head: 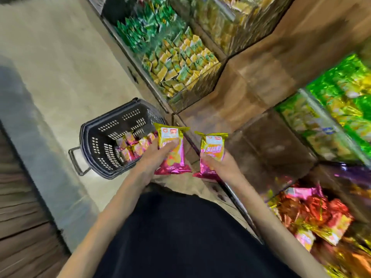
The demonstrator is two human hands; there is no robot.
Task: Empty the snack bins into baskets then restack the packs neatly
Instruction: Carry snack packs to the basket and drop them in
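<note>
My left hand [158, 155] grips a pink and gold snack pack [171, 152], held upright beside the black basket [94, 141] on the floor. Several pink packs [132, 146] lie inside that basket. To its right, my right hand [218, 164] holds a second pink and gold pack [213, 149], fingers wrapped round its lower half. Both packs hang in the air in front of the wooden snack bins. A bin at the lower right holds jumbled red, pink and gold packs [313, 213].
Wooden shelf bins run along the right: green packs [148, 27] and yellow-green packs [180, 63] at the top, bright green bags [341, 93] at the right. An empty-looking brown compartment [267, 149] sits just beyond my right hand. Pale floor spreads to the left.
</note>
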